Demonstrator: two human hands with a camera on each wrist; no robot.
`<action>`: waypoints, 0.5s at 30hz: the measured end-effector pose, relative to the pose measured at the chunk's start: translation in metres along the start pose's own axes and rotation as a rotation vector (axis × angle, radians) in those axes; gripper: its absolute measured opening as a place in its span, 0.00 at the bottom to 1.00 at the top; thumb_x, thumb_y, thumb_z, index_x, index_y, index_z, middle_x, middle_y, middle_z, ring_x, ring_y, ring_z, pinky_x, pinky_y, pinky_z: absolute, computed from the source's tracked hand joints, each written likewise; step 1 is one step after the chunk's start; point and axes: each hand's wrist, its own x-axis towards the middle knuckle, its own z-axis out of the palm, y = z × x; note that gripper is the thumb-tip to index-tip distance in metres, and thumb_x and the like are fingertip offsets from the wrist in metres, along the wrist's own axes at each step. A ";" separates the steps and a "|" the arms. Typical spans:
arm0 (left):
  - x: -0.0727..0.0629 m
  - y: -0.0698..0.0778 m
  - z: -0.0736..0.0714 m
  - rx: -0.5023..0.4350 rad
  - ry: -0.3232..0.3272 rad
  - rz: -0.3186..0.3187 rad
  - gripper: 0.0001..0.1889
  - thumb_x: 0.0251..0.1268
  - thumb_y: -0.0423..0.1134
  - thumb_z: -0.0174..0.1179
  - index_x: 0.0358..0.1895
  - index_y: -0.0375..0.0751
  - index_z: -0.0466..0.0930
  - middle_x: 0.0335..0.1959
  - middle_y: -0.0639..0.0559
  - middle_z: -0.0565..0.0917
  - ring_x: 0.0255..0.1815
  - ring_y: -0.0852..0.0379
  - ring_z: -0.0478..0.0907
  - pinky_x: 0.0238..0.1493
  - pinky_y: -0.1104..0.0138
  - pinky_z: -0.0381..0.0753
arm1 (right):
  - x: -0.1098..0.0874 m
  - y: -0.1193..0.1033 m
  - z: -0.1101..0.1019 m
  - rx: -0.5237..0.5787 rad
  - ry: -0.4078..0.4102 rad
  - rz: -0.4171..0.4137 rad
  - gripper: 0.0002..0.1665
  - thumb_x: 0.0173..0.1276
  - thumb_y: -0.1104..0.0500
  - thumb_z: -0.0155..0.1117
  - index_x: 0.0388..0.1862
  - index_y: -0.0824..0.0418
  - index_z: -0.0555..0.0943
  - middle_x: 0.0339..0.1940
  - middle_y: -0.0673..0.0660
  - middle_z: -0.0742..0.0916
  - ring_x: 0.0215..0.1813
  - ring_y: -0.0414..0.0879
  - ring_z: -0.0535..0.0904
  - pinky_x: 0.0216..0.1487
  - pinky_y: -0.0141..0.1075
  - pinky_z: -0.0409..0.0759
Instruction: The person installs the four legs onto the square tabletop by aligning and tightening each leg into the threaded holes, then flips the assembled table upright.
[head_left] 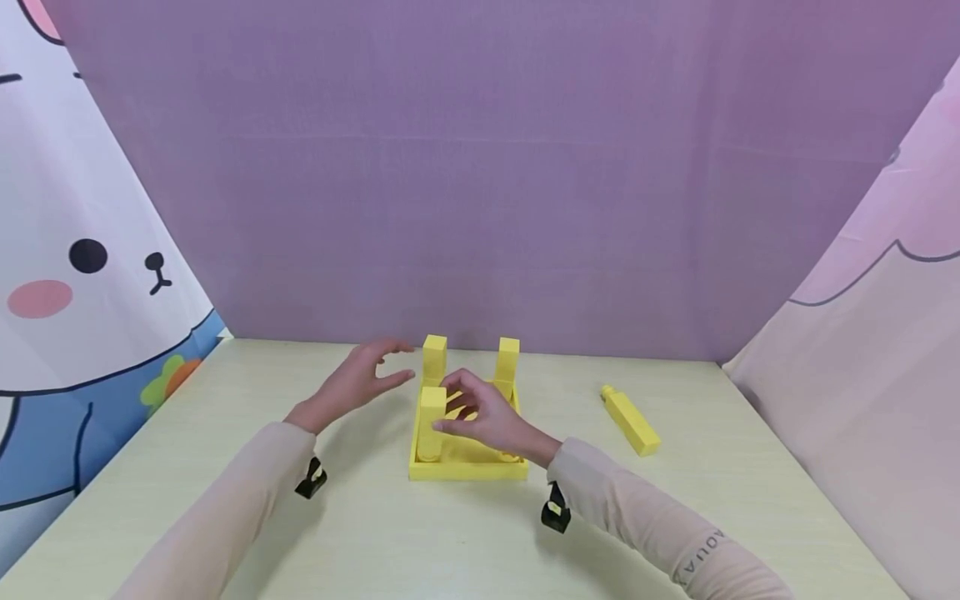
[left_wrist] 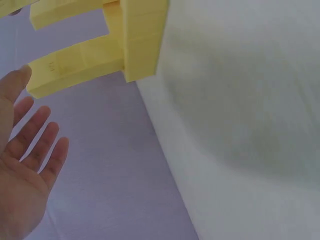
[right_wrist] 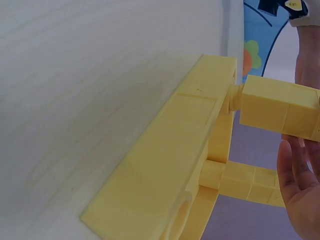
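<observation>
Right hand (head_left: 480,417) on front peg (head_left: 431,421) in yellow base (head_left: 465,468); left hand (head_left: 360,379) spread beside it

Bright, soft light is falling evenly from above, and nothing is shining with glare. The arms are casting pale grey shadows on the table (head_left: 420,533), and the head view is bending a little at its edges. Both wrist views are looking soft and blurry, with a faint shadow lying on the table.
</observation>
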 end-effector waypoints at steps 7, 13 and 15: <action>0.016 0.003 -0.001 -0.058 0.028 -0.020 0.24 0.59 0.44 0.61 0.57 0.38 0.71 0.55 0.42 0.76 0.56 0.43 0.72 0.52 0.52 0.75 | -0.001 -0.008 0.001 -0.034 0.021 0.036 0.25 0.55 0.66 0.68 0.48 0.67 0.68 0.43 0.62 0.76 0.45 0.58 0.79 0.43 0.41 0.80; 0.027 0.002 0.003 -0.072 0.015 -0.020 0.26 0.60 0.45 0.60 0.58 0.36 0.70 0.56 0.40 0.75 0.57 0.42 0.71 0.53 0.51 0.75 | -0.001 -0.002 0.001 -0.051 0.018 0.033 0.26 0.56 0.65 0.67 0.51 0.66 0.68 0.47 0.62 0.77 0.46 0.59 0.79 0.41 0.40 0.80; 0.029 0.002 0.005 -0.082 0.011 -0.018 0.26 0.59 0.45 0.60 0.59 0.36 0.70 0.56 0.41 0.74 0.57 0.41 0.71 0.52 0.51 0.75 | 0.001 0.007 0.002 -0.057 0.019 0.032 0.26 0.56 0.64 0.68 0.52 0.64 0.69 0.49 0.61 0.77 0.46 0.57 0.79 0.41 0.39 0.80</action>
